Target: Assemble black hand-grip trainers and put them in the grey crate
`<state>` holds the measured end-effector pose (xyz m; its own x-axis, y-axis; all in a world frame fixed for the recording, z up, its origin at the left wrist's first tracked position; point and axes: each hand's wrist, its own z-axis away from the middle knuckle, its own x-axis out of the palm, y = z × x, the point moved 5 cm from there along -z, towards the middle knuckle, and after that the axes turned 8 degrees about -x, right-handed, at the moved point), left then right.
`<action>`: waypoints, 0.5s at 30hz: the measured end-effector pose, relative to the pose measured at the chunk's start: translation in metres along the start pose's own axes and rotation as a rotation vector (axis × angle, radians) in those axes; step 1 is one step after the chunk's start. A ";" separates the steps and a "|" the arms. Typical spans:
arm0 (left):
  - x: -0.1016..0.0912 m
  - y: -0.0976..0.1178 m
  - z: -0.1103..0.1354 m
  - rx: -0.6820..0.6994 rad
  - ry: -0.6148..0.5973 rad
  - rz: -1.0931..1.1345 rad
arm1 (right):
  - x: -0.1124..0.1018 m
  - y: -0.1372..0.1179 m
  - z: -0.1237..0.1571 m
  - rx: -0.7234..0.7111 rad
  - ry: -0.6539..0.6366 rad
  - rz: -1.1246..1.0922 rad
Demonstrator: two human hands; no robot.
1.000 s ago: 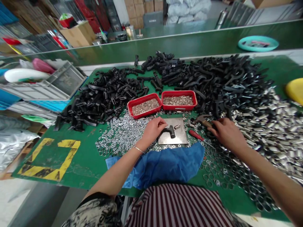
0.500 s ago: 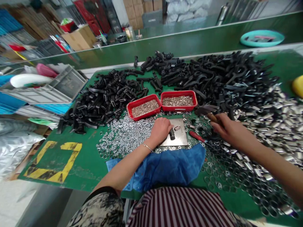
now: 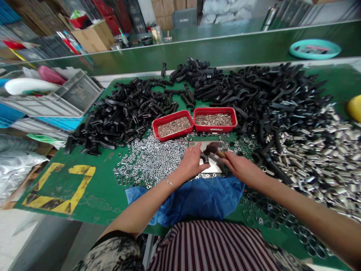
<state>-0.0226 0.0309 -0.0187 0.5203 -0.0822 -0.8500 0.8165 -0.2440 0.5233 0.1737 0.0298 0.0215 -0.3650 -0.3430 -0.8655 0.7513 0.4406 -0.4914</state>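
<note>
My right hand [image 3: 237,165] is closed around the wooden handle of a hammer [image 3: 217,149]. The dark hammer head is blurred over the metal plate [image 3: 216,165], close to my left fingers. Closed on a small black plastic part [image 3: 205,160], my left hand [image 3: 192,159] rests at the plate's left side. The hand and hammer partly hide that part. A blue cloth [image 3: 197,201] lies along the near side of the plate.
Two red trays [image 3: 172,126] of small metal pins stand beyond the plate. Metal rings and nuts [image 3: 149,162] spread to its left. Black plastic parts [image 3: 121,113] are heaped behind, and metal sleeves [image 3: 318,162] are piled at the right.
My right hand has brought the hammer leftward from beside the plate to over it. My left hand has shifted slightly down and its thumb now points right along the black part.
</note>
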 end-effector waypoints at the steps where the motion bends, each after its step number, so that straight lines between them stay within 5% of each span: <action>1: 0.000 0.000 -0.001 -0.007 -0.010 0.006 | 0.005 0.008 -0.004 0.019 -0.035 -0.071; 5: -0.001 0.000 0.000 -0.026 -0.005 0.016 | 0.000 0.041 -0.008 0.141 0.020 -0.333; 7: 0.001 0.001 0.004 -0.024 0.011 0.015 | -0.016 0.050 -0.007 0.150 0.158 -0.154; 10: 0.006 0.003 0.010 -0.013 0.042 0.022 | -0.031 0.032 -0.004 -0.019 0.383 0.256; 15: 0.011 0.000 0.011 -0.028 0.084 -0.010 | 0.017 -0.006 -0.022 -0.274 0.186 0.275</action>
<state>-0.0198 0.0189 -0.0287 0.5302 0.0019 -0.8479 0.8278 -0.2176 0.5171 0.1514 0.0399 0.0077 -0.2835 -0.0379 -0.9582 0.6700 0.7070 -0.2262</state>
